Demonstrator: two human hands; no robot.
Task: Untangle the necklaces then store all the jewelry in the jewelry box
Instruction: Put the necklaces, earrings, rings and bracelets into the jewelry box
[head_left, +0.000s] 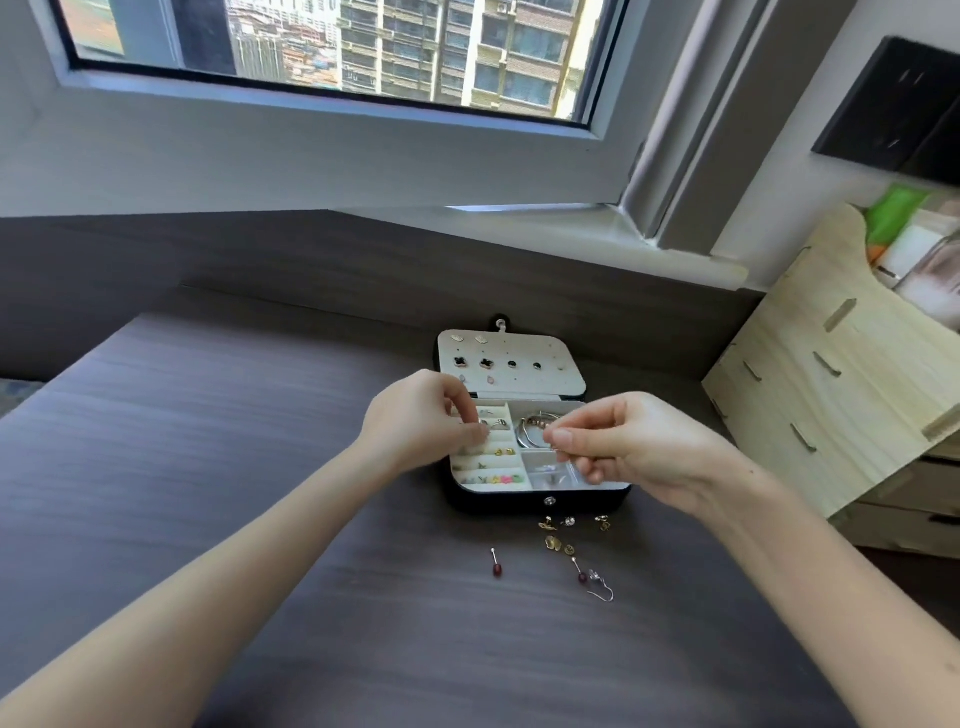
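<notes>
A small black jewelry box (540, 500) lies open on the dark wood table, its cream lid (550, 384) studded with earrings. Rings sit in the left slots and bangles (530, 434) in the upper right compartment. My left hand (421, 421) hovers over the ring slots with fingertips pinched together on something too small to make out. My right hand (628, 441) hovers over the right compartments and pinches a thin item that I cannot identify. In front of the box lie several loose gold earrings (556, 540), two red drop pins (496, 569) (582, 574) and a silver hook earring (602, 590).
A light wooden drawer organizer (841, 395) stands at the right, close to the box. The table (208, 441) ends at a raised dark ledge below the window (332, 52). Bare tabletop stretches to the left and toward me.
</notes>
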